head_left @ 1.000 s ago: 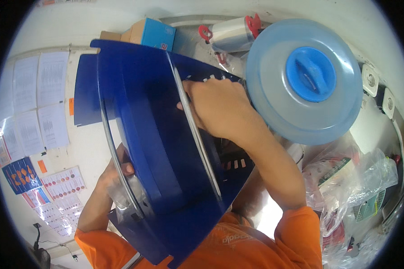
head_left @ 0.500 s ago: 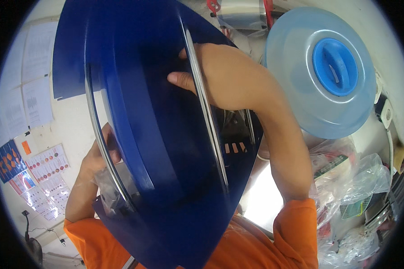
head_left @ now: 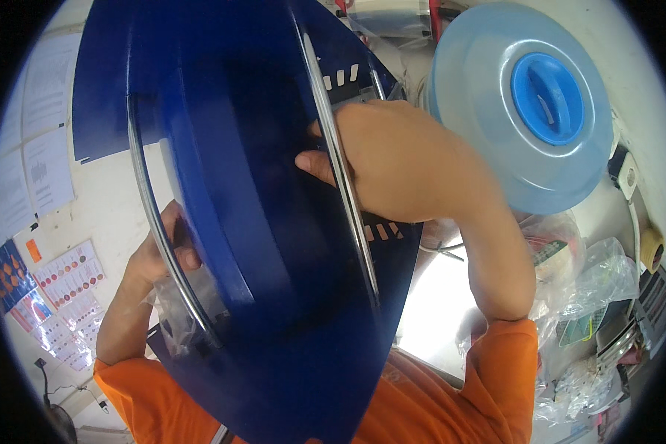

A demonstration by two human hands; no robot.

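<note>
A large dark-blue metal casing point(head_left: 251, 222) with a raised ridged middle and slotted vents fills the centre, tilted up in front of me. Two chrome rods run along it: a left rod point(head_left: 149, 200) and a right rod point(head_left: 353, 214). My left hand point(head_left: 172, 248) grips the casing's left side, behind the left rod, fingers curled. A piece of clear plastic film point(head_left: 179, 314) hangs below that hand. Under the right rod reaches my right hand point(head_left: 392, 159); its thumb and a fingertip lie apart against the blue surface, while its other fingers are hidden.
A translucent blue water jug point(head_left: 473, 133) with a blue handle stands at the right. Clear plastic bags point(head_left: 596, 277) and assorted small items lie below it. Printed sheets point(head_left: 48, 166) hang on the wall at left. A roll of tape point(head_left: 650, 250) sits at the far right.
My right hand has moved down along the right rod, towards me, uncovering vent slots above it. The casing and my left hand appear slightly further left.
</note>
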